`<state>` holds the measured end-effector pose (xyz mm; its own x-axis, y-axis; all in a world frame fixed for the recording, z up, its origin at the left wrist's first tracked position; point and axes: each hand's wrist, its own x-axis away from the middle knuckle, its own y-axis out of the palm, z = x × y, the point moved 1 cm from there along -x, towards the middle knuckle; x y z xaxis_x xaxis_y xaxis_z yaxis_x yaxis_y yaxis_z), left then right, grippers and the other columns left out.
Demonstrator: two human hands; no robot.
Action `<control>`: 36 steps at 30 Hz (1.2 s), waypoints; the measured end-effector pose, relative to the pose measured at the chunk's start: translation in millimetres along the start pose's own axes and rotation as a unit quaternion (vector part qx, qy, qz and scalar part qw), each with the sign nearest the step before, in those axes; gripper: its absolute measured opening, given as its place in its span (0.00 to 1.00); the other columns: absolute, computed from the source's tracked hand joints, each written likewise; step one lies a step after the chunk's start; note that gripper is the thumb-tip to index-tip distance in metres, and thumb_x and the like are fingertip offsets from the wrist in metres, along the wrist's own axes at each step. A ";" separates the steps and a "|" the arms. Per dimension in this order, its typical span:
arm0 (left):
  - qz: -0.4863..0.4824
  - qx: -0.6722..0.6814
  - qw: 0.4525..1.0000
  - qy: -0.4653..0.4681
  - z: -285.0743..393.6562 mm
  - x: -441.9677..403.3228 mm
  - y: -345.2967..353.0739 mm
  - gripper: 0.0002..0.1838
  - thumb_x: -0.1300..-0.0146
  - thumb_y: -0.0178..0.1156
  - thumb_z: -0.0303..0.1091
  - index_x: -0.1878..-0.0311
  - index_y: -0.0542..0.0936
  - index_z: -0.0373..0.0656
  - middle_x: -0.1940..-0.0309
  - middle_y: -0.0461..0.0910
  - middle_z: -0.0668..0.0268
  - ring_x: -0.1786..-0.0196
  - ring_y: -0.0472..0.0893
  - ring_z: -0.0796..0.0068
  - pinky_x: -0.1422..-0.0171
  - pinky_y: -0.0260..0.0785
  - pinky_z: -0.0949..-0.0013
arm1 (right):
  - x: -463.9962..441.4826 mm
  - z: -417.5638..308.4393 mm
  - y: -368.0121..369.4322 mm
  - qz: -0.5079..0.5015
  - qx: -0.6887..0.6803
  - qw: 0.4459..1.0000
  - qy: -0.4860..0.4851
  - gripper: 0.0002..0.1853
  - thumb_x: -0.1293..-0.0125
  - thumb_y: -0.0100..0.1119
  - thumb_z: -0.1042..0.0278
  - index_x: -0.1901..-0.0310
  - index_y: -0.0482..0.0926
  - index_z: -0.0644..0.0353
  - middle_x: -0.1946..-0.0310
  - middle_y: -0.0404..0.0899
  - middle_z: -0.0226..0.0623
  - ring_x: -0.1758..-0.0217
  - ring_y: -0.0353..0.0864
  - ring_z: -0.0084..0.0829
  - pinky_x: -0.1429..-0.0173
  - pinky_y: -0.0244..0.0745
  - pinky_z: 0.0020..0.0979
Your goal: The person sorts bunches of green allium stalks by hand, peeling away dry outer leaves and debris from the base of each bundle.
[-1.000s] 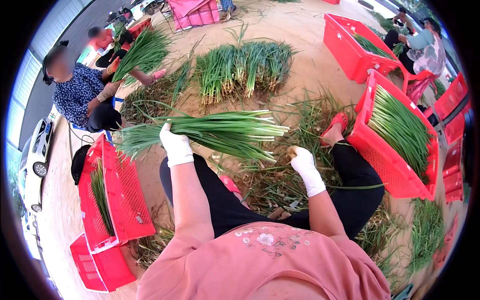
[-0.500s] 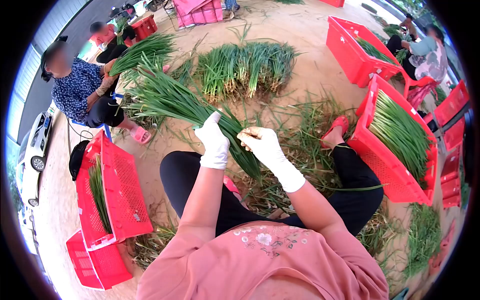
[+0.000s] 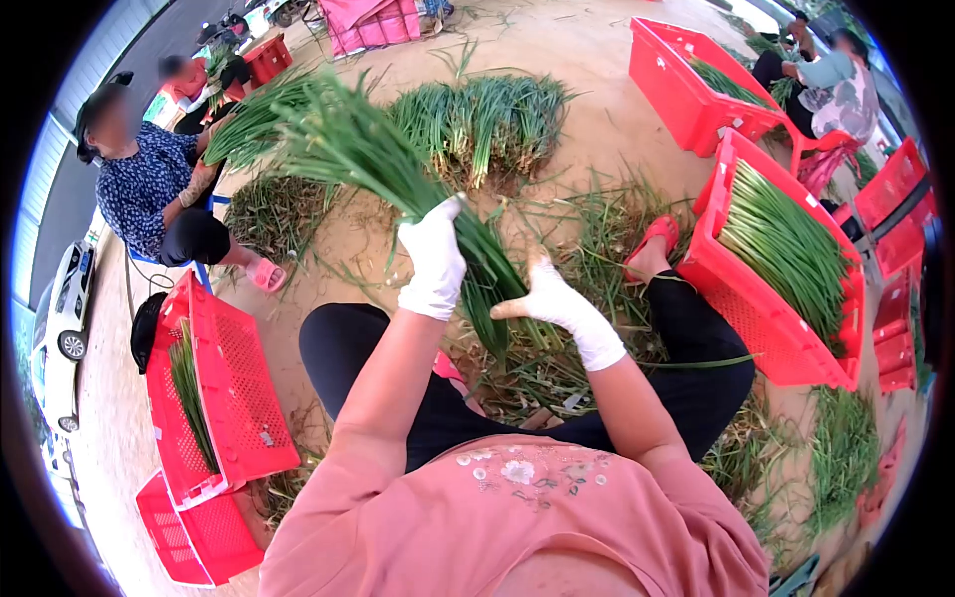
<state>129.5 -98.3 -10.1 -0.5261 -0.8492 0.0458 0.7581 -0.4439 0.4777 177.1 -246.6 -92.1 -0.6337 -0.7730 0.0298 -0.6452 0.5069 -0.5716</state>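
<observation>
My left hand (image 3: 434, 257), in a white glove, is wrapped round a bundle of long green stalks (image 3: 373, 159). The leafy tops rise up and to the left, slightly blurred. The lower part slants down between my two hands. My right hand (image 3: 553, 300), also gloved, with bare fingertips, is beside the lower part, its thumb and fingers spread apart. Below lie loose leaves and trimmings (image 3: 542, 383) on the ground between my legs. Further ahead stands a row of green bundles (image 3: 477, 124), pale ends toward me.
Red crates with stalks stand at the right (image 3: 786, 249), upper right (image 3: 691, 90) and left (image 3: 224, 383). A co-worker (image 3: 149, 184) sits at the left holding greens; other people sit further back. A heap of trimmings (image 3: 279, 219) lies near the co-worker.
The bundle has swung from lying sideways to slanting, tops up and left. My left hand has moved right. My right hand came in to the bundle, and its fingers have since spread.
</observation>
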 end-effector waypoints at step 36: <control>-0.435 -0.277 0.822 -0.243 -97.2 130.3 -74.6 0.73 0.65 0.75 0.35 0.38 0.17 0.44 0.33 0.44 0.51 0.32 0.51 0.64 0.32 0.46 0.67 | -47.0 105.3 -26.7 -0.053 -0.913 0.342 -0.214 0.32 0.43 0.54 0.51 0.44 0.59 0.64 0.58 0.70 0.39 0.57 0.71 0.34 0.50 0.68 0.34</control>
<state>41.8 -203.7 -125.0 -0.9516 0.0120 0.3072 0.0032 -0.9988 0.0490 269.1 -264.0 -164.6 -0.6976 -0.6109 -0.3744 -0.0926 -0.4413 0.8926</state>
